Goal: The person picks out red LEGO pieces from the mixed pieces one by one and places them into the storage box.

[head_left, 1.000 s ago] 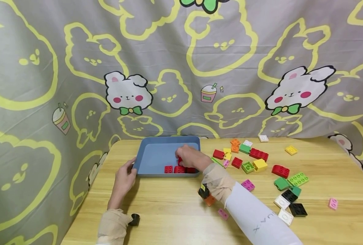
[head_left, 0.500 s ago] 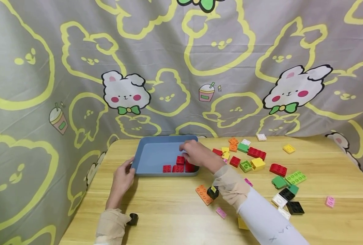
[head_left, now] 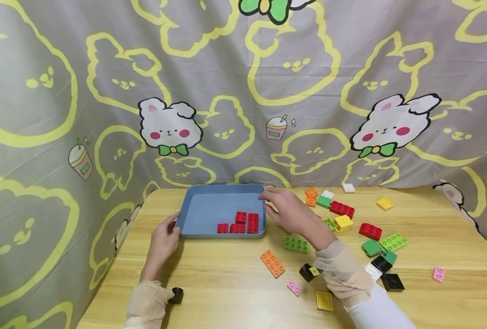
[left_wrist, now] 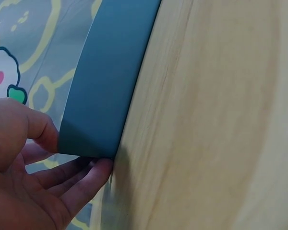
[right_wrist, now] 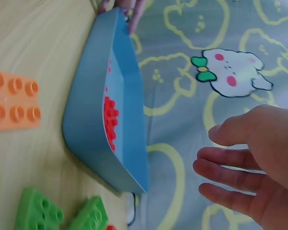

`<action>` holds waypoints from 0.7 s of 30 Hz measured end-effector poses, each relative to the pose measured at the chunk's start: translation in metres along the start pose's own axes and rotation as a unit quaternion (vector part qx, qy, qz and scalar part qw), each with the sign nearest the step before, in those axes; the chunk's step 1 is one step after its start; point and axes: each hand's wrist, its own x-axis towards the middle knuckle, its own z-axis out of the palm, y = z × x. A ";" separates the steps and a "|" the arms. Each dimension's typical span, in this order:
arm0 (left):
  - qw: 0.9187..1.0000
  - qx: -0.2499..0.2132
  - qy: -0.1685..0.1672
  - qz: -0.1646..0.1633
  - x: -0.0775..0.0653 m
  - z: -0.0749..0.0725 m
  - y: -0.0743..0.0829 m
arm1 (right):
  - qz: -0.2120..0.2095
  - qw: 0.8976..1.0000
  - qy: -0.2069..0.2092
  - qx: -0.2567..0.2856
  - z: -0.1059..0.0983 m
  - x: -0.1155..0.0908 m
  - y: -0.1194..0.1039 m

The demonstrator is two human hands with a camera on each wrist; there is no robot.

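Observation:
A shallow blue tray [head_left: 210,210] lies at the back left of the table, with several red toy bricks [head_left: 253,223] grouped in its near right corner. My left hand [head_left: 164,242] holds the tray's left side near the front corner. In the left wrist view, thumb and fingers of that hand [left_wrist: 33,177] grip the corner of the blue wall [left_wrist: 103,91]. Past the tray's right rim hovers my right hand [head_left: 290,214], its fingers loose and holding nothing. The right wrist view shows this hand [right_wrist: 259,167] with fingers spread, apart from the tray [right_wrist: 89,105].
An orange brick [head_left: 272,263] and a green brick [head_left: 296,244] lie in front of the right hand. Mixed bricks, including a yellow one [head_left: 343,223] and a red one [head_left: 370,231], are scattered to the right. A black piece [head_left: 177,295] sits by the left wrist. Patterned cloth [head_left: 227,114] hangs behind.
My right hand has let go of a red brick inside the tray and drawn back to the right, beyond the rim. The left hand has kept its hold on the tray.

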 end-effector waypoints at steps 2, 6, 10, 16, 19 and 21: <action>1.000 -0.001 0.001 -0.002 -0.001 0.000 0.000 | 0.016 1.000 0.001 0.002 -0.007 -0.008 0.003; 1.000 0.003 0.000 -0.003 0.000 -0.001 0.000 | 0.051 0.999 0.001 -0.001 -0.020 -0.026 0.009; 1.000 0.011 -0.001 0.000 0.002 -0.004 0.002 | 0.065 0.998 0.013 -0.003 -0.025 -0.042 0.022; 1.000 0.002 -0.002 0.006 0.001 -0.001 0.000 | 0.067 0.997 0.033 -0.011 -0.031 -0.065 0.037; 1.000 0.002 0.001 0.002 0.000 0.001 -0.001 | 0.072 0.996 0.047 -0.014 -0.038 -0.077 0.043; 1.000 0.003 0.004 -0.001 -0.001 0.002 0.000 | 0.071 0.995 0.061 -0.013 -0.044 -0.085 0.047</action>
